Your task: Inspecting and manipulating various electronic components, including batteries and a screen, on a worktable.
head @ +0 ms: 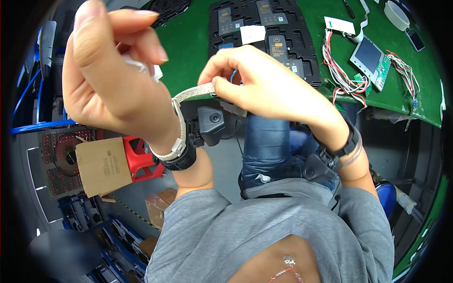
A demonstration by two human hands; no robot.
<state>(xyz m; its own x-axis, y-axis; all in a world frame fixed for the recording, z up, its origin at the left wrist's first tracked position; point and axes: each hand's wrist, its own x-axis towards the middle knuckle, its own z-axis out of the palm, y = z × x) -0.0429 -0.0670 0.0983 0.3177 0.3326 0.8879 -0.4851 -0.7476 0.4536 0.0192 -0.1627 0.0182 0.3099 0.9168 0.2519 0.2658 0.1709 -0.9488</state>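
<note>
My left hand is raised at the upper left, its fingers curled around a small crumpled white piece, mostly hidden. A pale woven strap with a metal clasp circles my left wrist, beside a black band carrying a small camera. The fingers of my right hand pinch the strap's free end, pulled away from the wrist. A second small camera is mounted on my right wrist. Beyond my right hand, a black molded tray holds several flat dark battery packs, with a white paper piece on top.
On the green table mat lie a circuit board with a screen, bundled wires, a white tape roll and a small black device. A cardboard box and a red plastic stool stand at the left.
</note>
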